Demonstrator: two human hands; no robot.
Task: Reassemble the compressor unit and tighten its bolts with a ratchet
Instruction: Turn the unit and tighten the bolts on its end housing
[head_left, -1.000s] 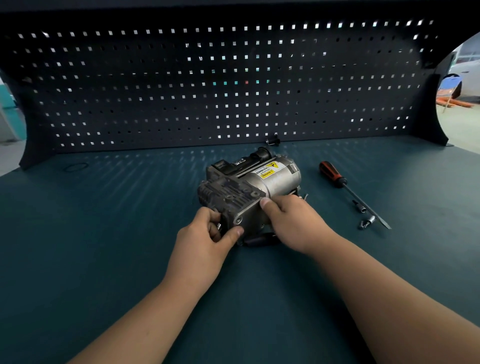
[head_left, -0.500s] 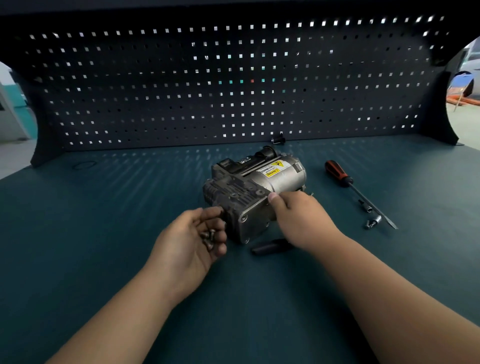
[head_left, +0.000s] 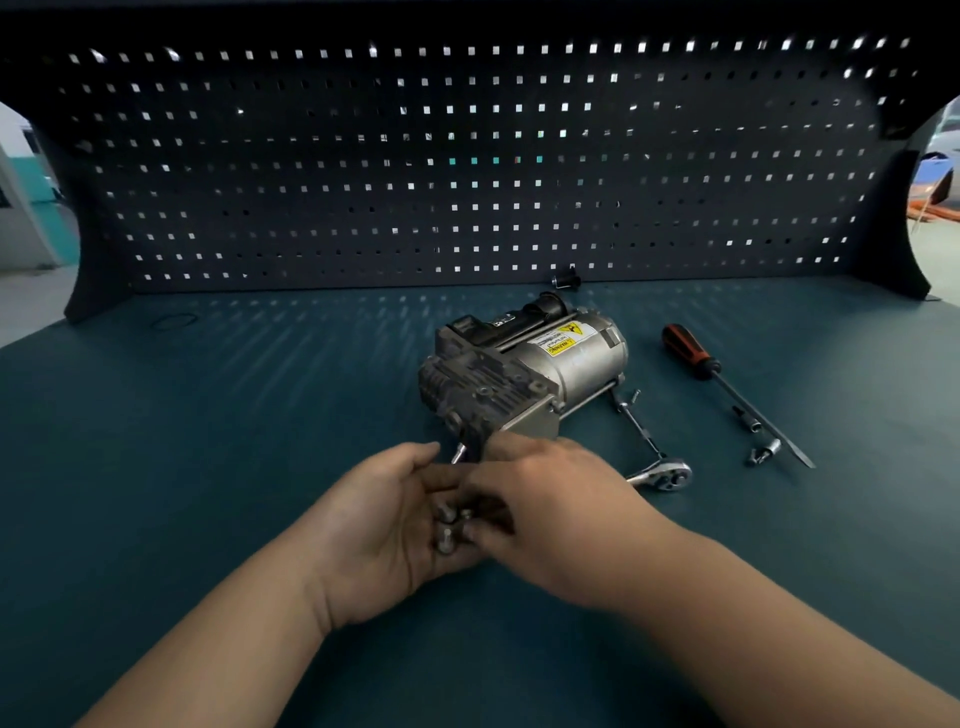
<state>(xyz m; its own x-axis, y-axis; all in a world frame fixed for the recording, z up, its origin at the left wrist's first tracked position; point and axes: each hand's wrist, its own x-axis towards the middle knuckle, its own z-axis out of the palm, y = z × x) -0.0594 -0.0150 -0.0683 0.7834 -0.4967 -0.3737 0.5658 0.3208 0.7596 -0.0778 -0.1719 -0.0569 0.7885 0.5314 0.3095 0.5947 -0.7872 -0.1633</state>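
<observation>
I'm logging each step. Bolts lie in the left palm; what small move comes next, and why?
Probably the right hand lifts one of the bolts from the left hand and starts it by finger in the compressor: its fingertips are at them, and the ratchet lies untouched on the table.

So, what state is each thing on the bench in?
Compressor unit: resting on the bench.
Bolts: loose, cupped in left hand.
Right hand: fingertips at the bolts.
Ratchet: lying idle.
Screwdriver: lying idle.
</observation>
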